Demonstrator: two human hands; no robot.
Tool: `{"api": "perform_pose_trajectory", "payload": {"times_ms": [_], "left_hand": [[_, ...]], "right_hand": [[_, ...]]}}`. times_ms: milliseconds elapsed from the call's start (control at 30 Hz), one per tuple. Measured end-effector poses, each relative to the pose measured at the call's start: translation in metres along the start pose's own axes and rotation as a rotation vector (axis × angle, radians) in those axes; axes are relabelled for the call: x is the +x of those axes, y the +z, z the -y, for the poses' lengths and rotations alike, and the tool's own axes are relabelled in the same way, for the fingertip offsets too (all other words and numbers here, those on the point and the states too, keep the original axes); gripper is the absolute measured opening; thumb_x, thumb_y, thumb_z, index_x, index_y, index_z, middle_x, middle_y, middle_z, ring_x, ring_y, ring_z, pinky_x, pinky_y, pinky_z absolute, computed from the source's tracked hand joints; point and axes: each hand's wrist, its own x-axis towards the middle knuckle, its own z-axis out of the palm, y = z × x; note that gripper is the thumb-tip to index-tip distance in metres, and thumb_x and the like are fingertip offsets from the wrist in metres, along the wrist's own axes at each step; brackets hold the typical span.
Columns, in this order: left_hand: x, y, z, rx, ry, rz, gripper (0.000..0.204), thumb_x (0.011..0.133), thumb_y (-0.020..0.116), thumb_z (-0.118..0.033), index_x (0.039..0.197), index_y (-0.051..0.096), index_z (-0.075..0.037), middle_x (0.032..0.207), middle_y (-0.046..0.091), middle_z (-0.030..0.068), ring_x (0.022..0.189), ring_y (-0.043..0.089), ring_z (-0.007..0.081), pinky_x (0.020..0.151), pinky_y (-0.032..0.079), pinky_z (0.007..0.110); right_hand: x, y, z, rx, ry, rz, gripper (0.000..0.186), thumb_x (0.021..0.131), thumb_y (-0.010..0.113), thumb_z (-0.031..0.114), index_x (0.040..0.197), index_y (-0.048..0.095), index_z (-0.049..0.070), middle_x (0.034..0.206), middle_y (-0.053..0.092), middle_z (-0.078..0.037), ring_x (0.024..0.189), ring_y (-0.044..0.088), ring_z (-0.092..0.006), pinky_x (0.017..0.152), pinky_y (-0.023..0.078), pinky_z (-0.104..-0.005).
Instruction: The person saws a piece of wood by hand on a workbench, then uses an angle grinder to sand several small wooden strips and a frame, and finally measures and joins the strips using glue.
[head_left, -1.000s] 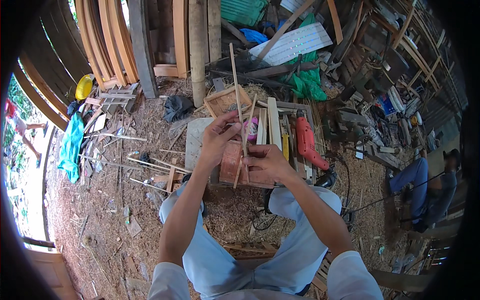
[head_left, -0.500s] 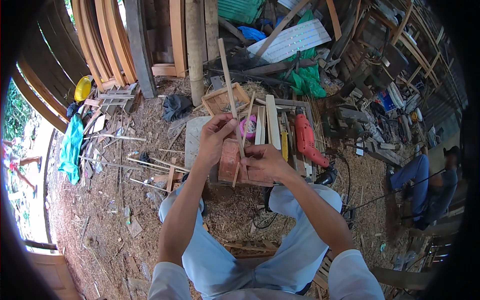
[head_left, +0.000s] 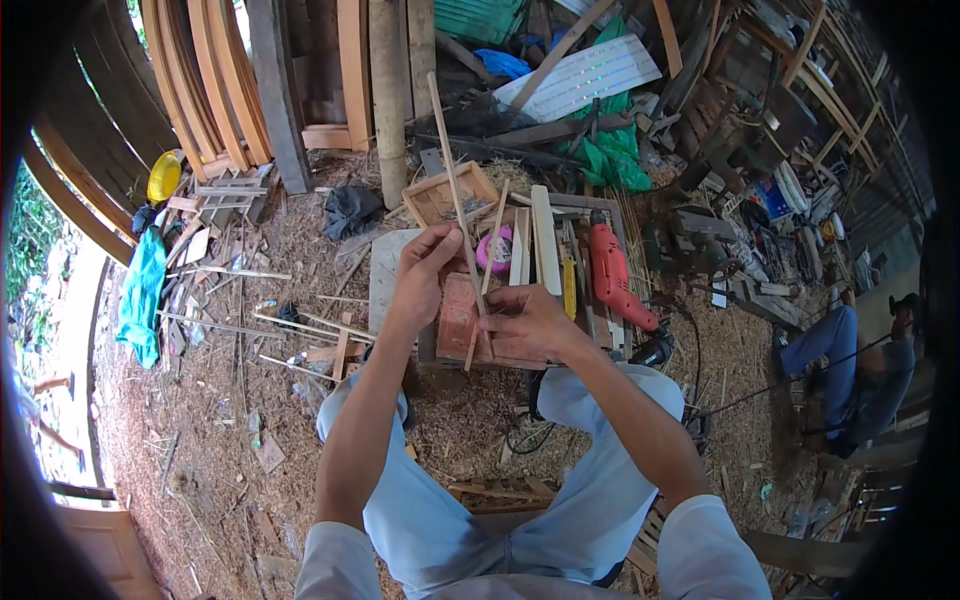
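Note:
A long thin wooden strip [head_left: 447,140] slants up and away from me over the low workbench. My left hand [head_left: 425,275] pinches it near its middle between thumb and fingers. Closer to me, my right hand [head_left: 525,322] has thumb and fingers closed on its lower part. Under the strip sits a reddish block [head_left: 458,310] on the bench. A second, thinner stick [head_left: 497,228] lies across the block, passing beside my right fingertips. Just beyond my right hand are a pink round object [head_left: 494,252], pale wooden pieces [head_left: 545,240] and a yellow-handled tool [head_left: 569,290].
A red power drill [head_left: 615,280] with a black cord lies at the bench's right side. At its far side stands a shallow wooden box [head_left: 450,195]. Sticks and shavings litter the floor [head_left: 230,430]. A person [head_left: 860,370] sits at the far right.
The strip's far end has swung slightly left, with my left hand shifting a little the same way. My right hand stays at the lower part. Outside at the left, a person's limbs have moved.

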Motion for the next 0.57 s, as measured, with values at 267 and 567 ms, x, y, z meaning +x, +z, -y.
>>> {"api": "perform_pose_trajectory", "payload": {"times_ms": [267, 567], "left_hand": [[0.0019, -0.0053, 0.0012, 0.061, 0.008, 0.067, 0.019, 0.095, 0.056, -0.020, 0.104, 0.063, -0.005, 0.091, 0.064, 0.0030, 0.083, 0.060, 0.0117, 0.076, 0.049, 0.027], [0.0020, -0.0023, 0.0000, 0.006, 0.018, 0.048, 0.023, 0.092, 0.060, -0.016, 0.111, 0.062, -0.002, 0.093, 0.066, 0.0024, 0.082, 0.060, 0.0090, 0.075, 0.048, 0.024]], "right_hand": [[0.0005, -0.0004, 0.0006, 0.006, -0.015, -0.012, 0.040, 0.072, 0.080, 0.015, 0.103, 0.066, -0.006, 0.089, 0.066, -0.007, 0.080, 0.063, -0.0139, 0.074, 0.051, -0.0273], [-0.0016, -0.0004, 0.0046, 0.015, 0.006, -0.005, 0.040, 0.072, 0.081, 0.016, 0.104, 0.066, -0.004, 0.090, 0.067, -0.007, 0.082, 0.063, -0.0143, 0.076, 0.051, -0.0281]]}}
